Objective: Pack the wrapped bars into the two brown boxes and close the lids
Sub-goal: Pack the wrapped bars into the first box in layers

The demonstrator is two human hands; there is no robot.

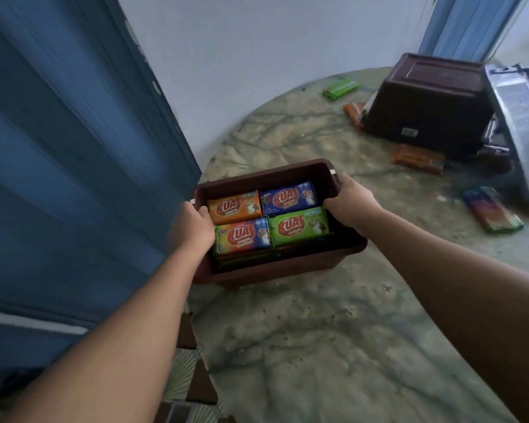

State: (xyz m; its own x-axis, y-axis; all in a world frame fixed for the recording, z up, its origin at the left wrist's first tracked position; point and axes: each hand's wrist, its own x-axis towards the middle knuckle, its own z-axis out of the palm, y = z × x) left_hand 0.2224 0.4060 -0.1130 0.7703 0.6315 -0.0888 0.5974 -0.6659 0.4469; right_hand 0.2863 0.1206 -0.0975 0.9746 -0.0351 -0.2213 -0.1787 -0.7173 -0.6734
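At table edge, left hand (pixel 196 222) and right hand (pixel 350 199) grip the filled brown box (pixel 275 270); its lid, unseen, should come next.

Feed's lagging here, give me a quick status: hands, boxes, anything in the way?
Both hands, left hand and right hand, grip the near box, open, four bars on top. Far box overturned. Loose bars, one green bar, on the table. Nothing blocking.
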